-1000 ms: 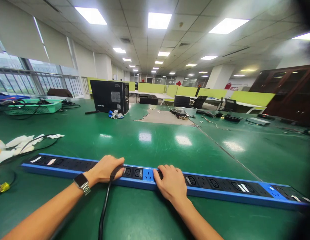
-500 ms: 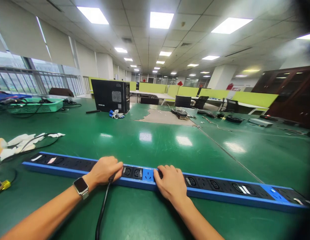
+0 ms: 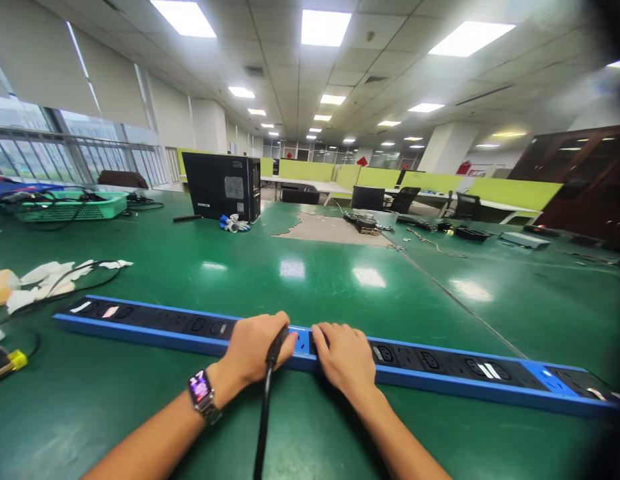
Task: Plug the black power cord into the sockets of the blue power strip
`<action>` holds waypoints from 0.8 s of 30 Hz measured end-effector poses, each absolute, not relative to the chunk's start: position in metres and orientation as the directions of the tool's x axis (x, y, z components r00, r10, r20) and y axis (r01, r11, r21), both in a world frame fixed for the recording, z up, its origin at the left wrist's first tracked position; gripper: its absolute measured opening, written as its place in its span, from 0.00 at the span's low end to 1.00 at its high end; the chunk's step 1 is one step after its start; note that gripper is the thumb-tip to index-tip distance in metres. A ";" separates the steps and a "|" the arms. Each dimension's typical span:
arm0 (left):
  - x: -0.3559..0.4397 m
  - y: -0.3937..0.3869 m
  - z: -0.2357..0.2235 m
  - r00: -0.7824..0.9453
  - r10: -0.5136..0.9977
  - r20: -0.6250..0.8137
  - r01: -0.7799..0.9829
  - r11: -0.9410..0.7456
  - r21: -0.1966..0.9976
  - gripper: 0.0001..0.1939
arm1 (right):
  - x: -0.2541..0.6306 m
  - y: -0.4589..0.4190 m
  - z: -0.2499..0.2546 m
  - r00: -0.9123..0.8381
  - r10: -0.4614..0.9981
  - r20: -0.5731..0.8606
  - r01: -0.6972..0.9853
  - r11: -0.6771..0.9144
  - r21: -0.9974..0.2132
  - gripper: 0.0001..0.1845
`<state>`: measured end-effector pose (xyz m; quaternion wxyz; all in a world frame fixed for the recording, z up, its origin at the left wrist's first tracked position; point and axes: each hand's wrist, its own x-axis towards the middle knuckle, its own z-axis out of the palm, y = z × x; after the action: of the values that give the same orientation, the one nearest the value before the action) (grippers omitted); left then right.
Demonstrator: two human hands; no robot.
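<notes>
A long blue power strip [image 3: 410, 358] with black socket panels and two blue sections lies across the green table. My left hand [image 3: 255, 345], a smartwatch on its wrist, is closed on a black power plug [image 3: 277, 345] over the strip, just left of the middle blue section. From the plug a thick black cord [image 3: 263, 420] hangs toward me. Whether the plug sits in a socket is hidden by my fingers. My right hand [image 3: 346, 355] grips the strip just right of that section, fingers over its top.
A black computer case [image 3: 223, 187] stands at the back, with blue-and-white gloves [image 3: 234, 223] beside it. Green basket [image 3: 97, 207] and cables are at the far left; white scraps [image 3: 50, 277] lie nearer. Loose parts [image 3: 367, 223] sit at the back right.
My left hand has slid right along the strip with the plug, covering the sockets beside the middle blue section. The watch screen has lit up. My right hand stays in place on the strip.
</notes>
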<state>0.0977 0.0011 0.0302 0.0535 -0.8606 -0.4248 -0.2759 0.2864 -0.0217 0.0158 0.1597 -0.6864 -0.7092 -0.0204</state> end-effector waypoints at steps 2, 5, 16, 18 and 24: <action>0.111 0.003 0.030 0.492 0.761 0.422 0.784 -0.598 0.165 0.09 | 0.287 -0.022 0.018 -0.003 0.970 0.242 0.973 0.058 -0.222 0.23; 0.126 0.009 0.027 0.510 0.787 0.347 0.807 -0.578 0.124 0.10 | 0.288 -0.023 0.020 0.013 0.970 0.242 0.966 0.051 -0.255 0.23; 0.143 0.015 0.032 0.643 0.733 0.223 0.766 -0.627 -0.145 0.10 | 0.287 -0.023 0.018 0.019 0.969 0.248 0.954 0.056 -0.293 0.22; 0.143 0.014 0.032 0.658 0.725 0.202 0.752 -0.641 -0.154 0.09 | 0.287 -0.023 0.017 0.023 0.968 0.251 0.955 0.054 -0.293 0.22; 0.141 0.010 0.026 0.579 0.773 0.259 0.799 -0.601 0.004 0.10 | 0.289 -0.019 0.023 0.088 0.982 0.169 0.923 -0.017 -0.383 0.22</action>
<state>0.1412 0.0104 0.0260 0.0568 -0.8868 -0.4432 -0.1179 0.2885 -0.0188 0.0235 0.2018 -0.7093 -0.6715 0.0722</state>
